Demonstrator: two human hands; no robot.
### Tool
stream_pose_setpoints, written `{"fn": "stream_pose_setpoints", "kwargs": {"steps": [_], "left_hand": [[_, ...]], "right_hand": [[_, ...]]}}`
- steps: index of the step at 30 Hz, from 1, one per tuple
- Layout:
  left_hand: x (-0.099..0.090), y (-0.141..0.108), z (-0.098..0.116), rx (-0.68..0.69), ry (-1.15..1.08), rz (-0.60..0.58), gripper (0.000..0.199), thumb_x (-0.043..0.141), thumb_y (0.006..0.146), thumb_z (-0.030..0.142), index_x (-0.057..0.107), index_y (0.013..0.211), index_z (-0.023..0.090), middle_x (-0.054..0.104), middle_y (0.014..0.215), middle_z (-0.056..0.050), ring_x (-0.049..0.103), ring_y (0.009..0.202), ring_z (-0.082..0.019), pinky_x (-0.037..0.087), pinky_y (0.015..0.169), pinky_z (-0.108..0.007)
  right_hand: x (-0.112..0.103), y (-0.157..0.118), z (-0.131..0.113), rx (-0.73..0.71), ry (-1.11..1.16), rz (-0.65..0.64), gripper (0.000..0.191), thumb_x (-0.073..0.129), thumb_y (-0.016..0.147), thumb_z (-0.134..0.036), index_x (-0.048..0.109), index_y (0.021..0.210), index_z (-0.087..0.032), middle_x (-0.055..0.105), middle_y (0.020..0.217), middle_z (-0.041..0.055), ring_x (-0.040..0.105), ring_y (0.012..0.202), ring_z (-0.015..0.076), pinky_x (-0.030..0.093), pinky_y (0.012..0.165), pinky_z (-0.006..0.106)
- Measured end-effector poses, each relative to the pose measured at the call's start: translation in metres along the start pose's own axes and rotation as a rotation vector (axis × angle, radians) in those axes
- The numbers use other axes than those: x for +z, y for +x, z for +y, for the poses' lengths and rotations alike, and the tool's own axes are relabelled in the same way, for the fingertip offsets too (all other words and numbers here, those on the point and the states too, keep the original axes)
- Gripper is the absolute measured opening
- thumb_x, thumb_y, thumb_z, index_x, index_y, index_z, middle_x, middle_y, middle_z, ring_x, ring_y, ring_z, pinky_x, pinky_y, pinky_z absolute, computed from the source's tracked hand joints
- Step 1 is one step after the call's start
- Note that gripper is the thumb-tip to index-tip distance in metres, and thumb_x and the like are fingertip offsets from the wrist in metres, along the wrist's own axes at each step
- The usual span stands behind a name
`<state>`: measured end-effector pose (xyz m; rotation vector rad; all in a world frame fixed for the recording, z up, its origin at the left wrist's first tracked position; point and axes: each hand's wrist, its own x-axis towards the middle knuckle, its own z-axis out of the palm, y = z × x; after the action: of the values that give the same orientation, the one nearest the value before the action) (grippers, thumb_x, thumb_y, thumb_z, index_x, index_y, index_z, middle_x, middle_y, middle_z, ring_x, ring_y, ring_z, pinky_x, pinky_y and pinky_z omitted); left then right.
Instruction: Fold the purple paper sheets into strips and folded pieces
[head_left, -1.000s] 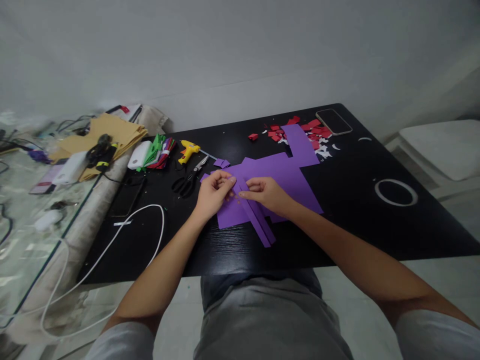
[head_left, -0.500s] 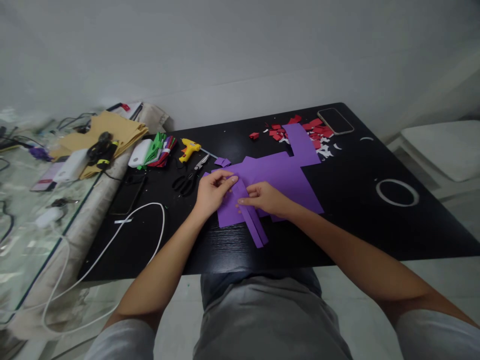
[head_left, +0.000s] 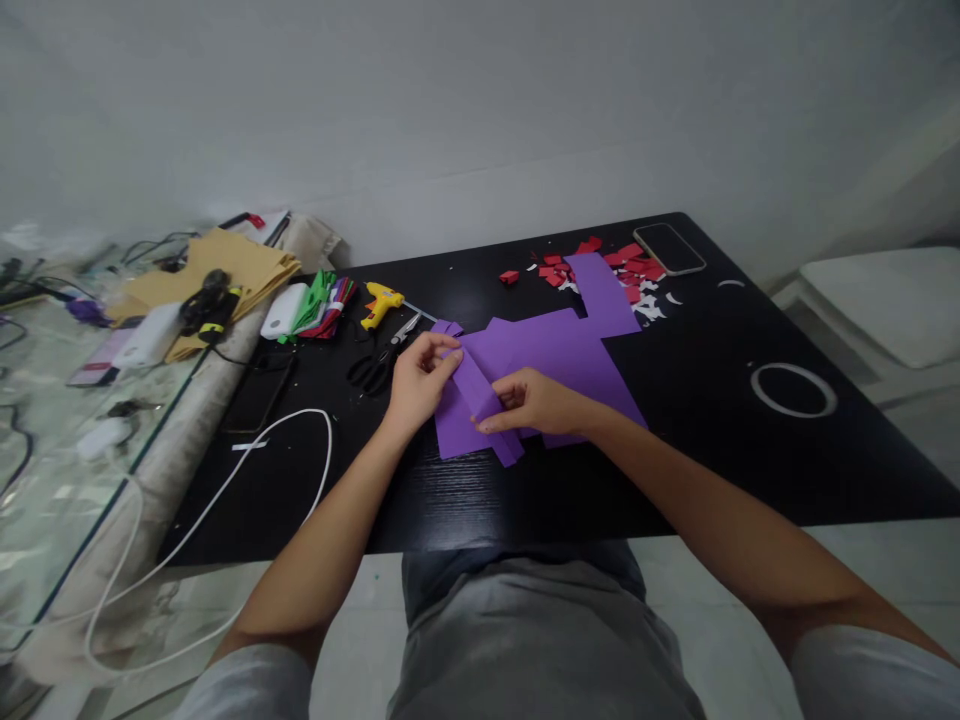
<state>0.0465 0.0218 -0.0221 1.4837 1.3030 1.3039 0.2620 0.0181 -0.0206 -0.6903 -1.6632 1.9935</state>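
Note:
Between my hands is a folded purple paper strip (head_left: 474, 384), slanting down toward the right. My left hand (head_left: 421, 376) pinches its upper end between thumb and fingers. Lower down, my right hand (head_left: 534, 402) grips the strip's edge, thumb underneath and fingers bent. The strip's lower end pokes out below my right hand, over the table's front part. Beneath it lie larger purple paper sheets (head_left: 577, 365), overlapping one another. A small folded purple piece (head_left: 448, 327) rests just beyond my left hand.
Black scissors (head_left: 371, 374) and a yellow glue gun (head_left: 382, 304) lie left of the sheets. Red paper scraps (head_left: 641, 265) and a phone (head_left: 670, 248) are at the far right, a white ring (head_left: 793, 389) nearer. A white cable (head_left: 327, 450) loops over the left side.
The strip's lower end has shifted up and left, and less of it sticks out below my right hand. My right hand has slid slightly down along it. My left hand still holds the upper end.

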Motion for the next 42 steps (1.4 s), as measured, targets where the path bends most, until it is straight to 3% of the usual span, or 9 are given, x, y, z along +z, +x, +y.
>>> {"fn": "stream_pose_setpoints", "kwargs": {"steps": [3, 6, 10, 14, 20, 26, 30, 35, 42], "left_hand": [[0.002, -0.001, -0.001, -0.029, 0.042, -0.126, 0.018, 0.075, 0.085, 0.037, 0.075, 0.092, 0.02, 0.069, 0.077, -0.001, 0.056, 0.06, -0.014, 0.046, 0.058, -0.027], [0.006, -0.003, 0.001, 0.025, 0.076, -0.211, 0.019, 0.066, 0.088, 0.035, 0.078, 0.091, 0.021, 0.078, 0.095, -0.006, 0.069, 0.087, -0.022, 0.055, 0.085, -0.037], [0.01, -0.007, 0.006, 0.065, 0.029, -0.3, 0.022, 0.057, 0.081, 0.025, 0.077, 0.091, 0.021, 0.078, 0.114, -0.007, 0.068, 0.116, -0.028, 0.048, 0.109, -0.045], [0.014, -0.013, 0.007, 0.089, -0.015, -0.312, 0.025, 0.064, 0.079, 0.022, 0.073, 0.102, 0.021, 0.077, 0.111, -0.007, 0.071, 0.105, -0.025, 0.054, 0.1, -0.042], [0.014, -0.019, 0.005, 0.18, 0.13, -0.213, 0.022, 0.066, 0.089, 0.025, 0.071, 0.109, 0.02, 0.076, 0.103, -0.006, 0.071, 0.094, -0.021, 0.054, 0.091, -0.034], [0.014, -0.02, 0.004, 0.142, 0.158, -0.236, 0.016, 0.061, 0.096, 0.03, 0.071, 0.09, 0.019, 0.066, 0.076, 0.0, 0.06, 0.071, -0.016, 0.046, 0.073, -0.028], [0.018, -0.019, 0.002, 0.061, 0.066, -0.232, 0.021, 0.069, 0.088, 0.034, 0.062, 0.075, 0.019, 0.05, 0.064, 0.004, 0.045, 0.06, -0.012, 0.037, 0.06, -0.025], [0.019, -0.018, 0.003, -0.048, -0.032, -0.279, 0.032, 0.076, 0.085, 0.042, 0.057, 0.069, 0.021, 0.044, 0.057, 0.005, 0.046, 0.058, -0.014, 0.041, 0.058, -0.025], [0.022, -0.019, 0.005, -0.161, -0.158, -0.319, 0.047, 0.072, 0.088, 0.059, 0.055, 0.068, 0.02, 0.051, 0.06, 0.003, 0.049, 0.057, -0.013, 0.044, 0.057, -0.026]], "right_hand": [[0.0, 0.0, -0.005, -0.077, 0.027, 0.034, 0.033, 0.094, 0.07, -0.038, 0.081, 0.092, -0.017, 0.079, 0.089, 0.0036, 0.074, 0.085, 0.019, 0.059, 0.084, 0.035], [0.0, 0.002, -0.006, -0.134, 0.081, 0.096, 0.032, 0.093, 0.071, -0.038, 0.08, 0.093, -0.018, 0.078, 0.092, 0.0024, 0.073, 0.089, 0.0184, 0.058, 0.088, 0.036], [-0.002, 0.004, -0.004, -0.189, 0.118, 0.229, 0.034, 0.094, 0.07, -0.038, 0.08, 0.096, -0.021, 0.078, 0.094, 0.0003, 0.072, 0.091, 0.0175, 0.057, 0.093, 0.036], [-0.003, 0.004, -0.005, -0.181, 0.134, 0.279, 0.034, 0.093, 0.071, -0.039, 0.08, 0.097, -0.023, 0.079, 0.097, 0.0005, 0.073, 0.093, 0.0182, 0.058, 0.094, 0.037], [-0.002, 0.002, -0.008, -0.143, 0.168, 0.206, 0.04, 0.095, 0.068, -0.036, 0.078, 0.1, -0.02, 0.081, 0.099, 0.0031, 0.075, 0.095, 0.0195, 0.059, 0.094, 0.037], [0.001, 0.004, -0.011, -0.163, 0.158, 0.214, 0.044, 0.095, 0.066, -0.039, 0.078, 0.103, -0.022, 0.08, 0.1, 0.0023, 0.075, 0.098, 0.021, 0.058, 0.097, 0.038], [0.001, 0.005, -0.01, -0.183, 0.048, 0.336, 0.043, 0.094, 0.066, -0.048, 0.075, 0.094, -0.022, 0.074, 0.089, 0.0019, 0.071, 0.096, 0.0226, 0.057, 0.093, 0.038], [-0.001, 0.008, 0.0, -0.195, -0.17, 0.607, 0.044, 0.095, 0.061, -0.05, 0.066, 0.078, -0.022, 0.055, 0.075, -0.0032, 0.056, 0.075, 0.016, 0.052, 0.074, 0.031], [0.003, 0.011, 0.004, -0.233, 0.056, 0.524, 0.04, 0.093, 0.065, -0.042, 0.073, 0.093, -0.022, 0.075, 0.102, 0.0043, 0.071, 0.1, 0.0222, 0.056, 0.101, 0.04]]}}
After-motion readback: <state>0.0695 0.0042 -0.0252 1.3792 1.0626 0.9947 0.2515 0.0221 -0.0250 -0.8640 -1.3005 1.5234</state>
